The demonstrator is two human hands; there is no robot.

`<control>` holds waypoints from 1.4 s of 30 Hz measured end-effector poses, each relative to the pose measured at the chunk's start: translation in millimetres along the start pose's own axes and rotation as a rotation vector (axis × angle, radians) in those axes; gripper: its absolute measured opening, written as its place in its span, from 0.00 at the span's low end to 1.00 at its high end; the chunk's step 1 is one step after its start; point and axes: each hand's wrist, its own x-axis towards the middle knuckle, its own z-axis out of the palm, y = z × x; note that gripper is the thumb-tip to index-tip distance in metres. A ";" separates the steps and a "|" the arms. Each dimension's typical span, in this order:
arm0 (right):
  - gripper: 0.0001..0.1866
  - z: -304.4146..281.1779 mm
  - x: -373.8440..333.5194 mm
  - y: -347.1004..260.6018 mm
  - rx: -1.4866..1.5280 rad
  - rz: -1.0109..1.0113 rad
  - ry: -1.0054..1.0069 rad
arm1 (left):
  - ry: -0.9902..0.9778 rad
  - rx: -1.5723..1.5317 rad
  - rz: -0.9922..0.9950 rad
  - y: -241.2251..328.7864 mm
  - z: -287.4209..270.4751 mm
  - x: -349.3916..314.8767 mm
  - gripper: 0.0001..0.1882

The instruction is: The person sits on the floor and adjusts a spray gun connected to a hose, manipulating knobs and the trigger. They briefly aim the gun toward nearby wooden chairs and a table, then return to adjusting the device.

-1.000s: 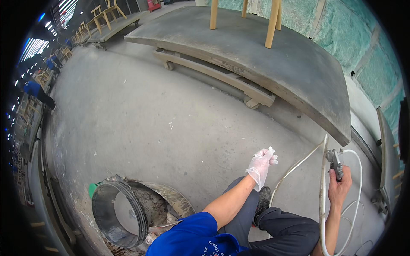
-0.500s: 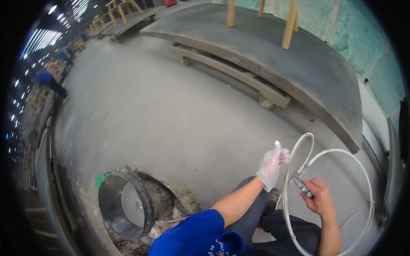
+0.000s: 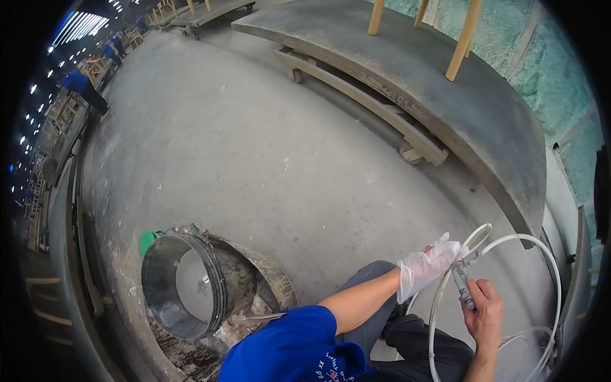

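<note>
My right hand, bare, is closed around the handle of a small grey metal spray gun. A white hose runs from the gun in wide loops past my wrist and down by my legs. My left hand, in a loose clear plastic glove, is at the gun's upper end where the hose joins. Its fingers look closed there, though the glove and the gun partly hide them.
At lower left stands a dirty black bucket with pale liquid inside, beside a green round object. A long grey platform on wheels carries wooden legs. Several people in blue work at far left near wooden frames.
My left hand has moved right and down onto the gun's upper end, from a raised thumb apart from it. The view has shifted slightly; my right hand keeps its hold.
</note>
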 end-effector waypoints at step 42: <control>0.23 39.8 14.8 40.0 0.816 0.179 -0.205 | 0.298 -1.015 0.204 51.2 -19.3 -28.2 0.34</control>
